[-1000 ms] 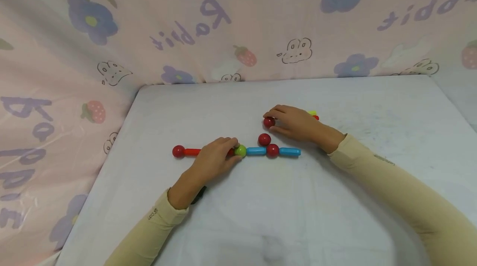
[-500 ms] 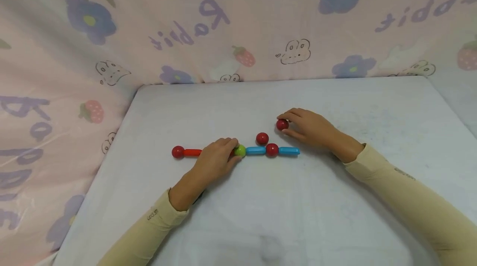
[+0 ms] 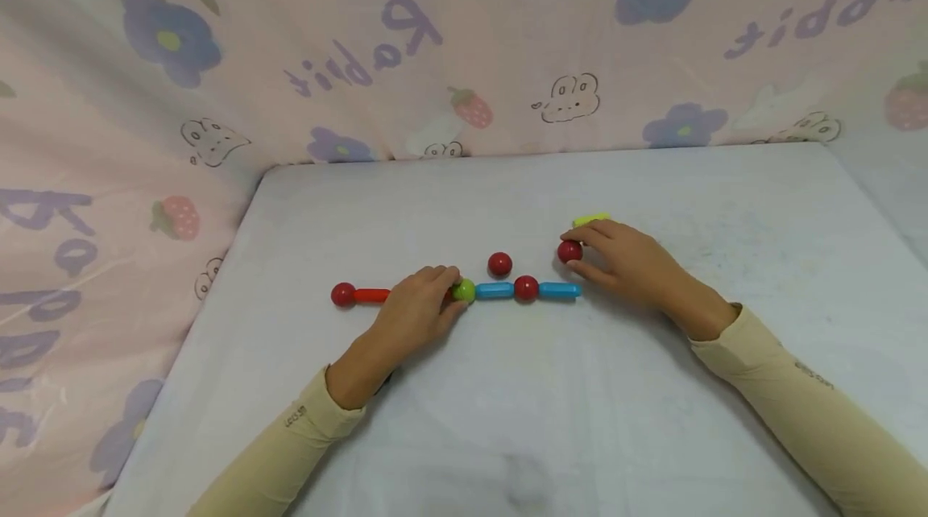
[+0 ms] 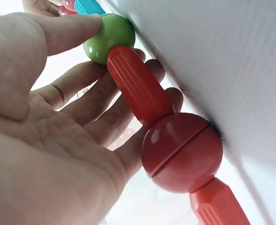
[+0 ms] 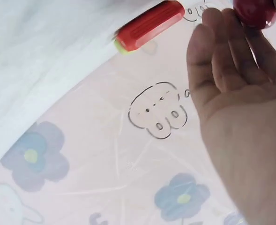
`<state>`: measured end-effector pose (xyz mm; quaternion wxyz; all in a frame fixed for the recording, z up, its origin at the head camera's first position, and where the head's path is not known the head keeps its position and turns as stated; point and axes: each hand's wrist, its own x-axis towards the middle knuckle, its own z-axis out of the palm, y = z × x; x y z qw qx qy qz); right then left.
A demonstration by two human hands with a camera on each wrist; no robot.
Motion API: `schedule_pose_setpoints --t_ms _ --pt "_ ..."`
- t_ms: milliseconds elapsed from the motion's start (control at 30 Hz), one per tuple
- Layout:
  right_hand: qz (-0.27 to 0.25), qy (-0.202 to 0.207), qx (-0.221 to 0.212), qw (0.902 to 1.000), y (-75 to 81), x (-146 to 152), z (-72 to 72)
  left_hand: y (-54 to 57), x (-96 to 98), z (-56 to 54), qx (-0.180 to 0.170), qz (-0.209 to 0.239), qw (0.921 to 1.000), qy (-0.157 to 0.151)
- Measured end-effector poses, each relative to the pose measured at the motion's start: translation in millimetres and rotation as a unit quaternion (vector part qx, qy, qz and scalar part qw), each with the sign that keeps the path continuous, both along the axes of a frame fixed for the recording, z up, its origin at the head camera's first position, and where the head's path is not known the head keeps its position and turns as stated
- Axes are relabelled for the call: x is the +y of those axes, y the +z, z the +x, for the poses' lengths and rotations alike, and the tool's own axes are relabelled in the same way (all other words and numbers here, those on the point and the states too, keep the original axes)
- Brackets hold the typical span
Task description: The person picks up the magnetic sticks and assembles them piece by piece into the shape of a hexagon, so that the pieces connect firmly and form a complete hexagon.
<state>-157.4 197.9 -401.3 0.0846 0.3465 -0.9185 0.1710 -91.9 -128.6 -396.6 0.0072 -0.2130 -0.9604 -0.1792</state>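
Note:
A straight chain of toy balls and rods lies across the white table. My left hand (image 3: pixel 413 308) pinches its green ball (image 3: pixel 464 290) between thumb and fingers; in the left wrist view a grooved red rod (image 4: pixel 140 84) and a dark red ball (image 4: pixel 182 152) follow below. To the right of the green ball come a blue rod (image 3: pixel 495 290), a red ball (image 3: pixel 526 287) and an end blue rod (image 3: pixel 560 290). Beyond that end, my right hand (image 3: pixel 623 263) holds a separate red ball (image 3: pixel 569 251) by thumb and fingertips.
Behind the chain lies a loose red ball (image 3: pixel 499 263). A yellow rod (image 3: pixel 590 220) shows past the right hand; a red rod (image 5: pixel 150 26) lies beside it in the right wrist view. A patterned pink curtain (image 3: pixel 507 42) hangs along the table's back edge.
My right hand has moved right and nearer with its red ball, uncovering the yellow rod. The loose red ball has shifted slightly left and away from the chain. The left hand stays put.

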Motion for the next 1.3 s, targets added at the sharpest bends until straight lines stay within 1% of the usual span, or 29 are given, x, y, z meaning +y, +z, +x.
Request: schedule_pose_setpoints --t_ms 233,300,433,567,667,833,1100,1300 --pt "-0.001 -0.045 -0.058 0.9973 4.9 9.5 16.4 0.8 -0.2 0.0 0.009 -0.002 0.9999 0.006" --pt "0.001 -0.05 -0.068 0.9964 5.4 12.2 21.3 1.0 0.3 0.2 0.01 -0.003 0.9999 0.007" --pt "-0.003 -0.052 -0.076 0.9957 5.6 18.1 31.3 1.5 1.3 0.1 0.009 -0.005 0.9999 0.008" --pt "-0.01 -0.046 -0.077 0.9959 5.7 21.3 39.1 2.1 1.5 -0.6 0.011 -0.006 0.9999 0.008" --pt "-0.012 -0.036 -0.074 0.9966 4.7 21.2 41.5 2.6 0.8 -0.5 0.015 -0.005 0.9998 0.009" --pt "-0.006 -0.022 -0.058 0.9981 1.6 19.9 40.8 1.6 -0.1 0.3 0.021 -0.006 0.9997 0.008" --pt "-0.009 0.006 -0.029 0.9995 0.4 23.5 39.6 0.0 1.7 1.3 0.019 -0.006 0.9998 0.007" --pt "-0.006 0.026 -0.03 0.9992 1.4 25.6 40.0 -1.5 2.6 1.1 0.022 -0.003 0.9997 0.002"
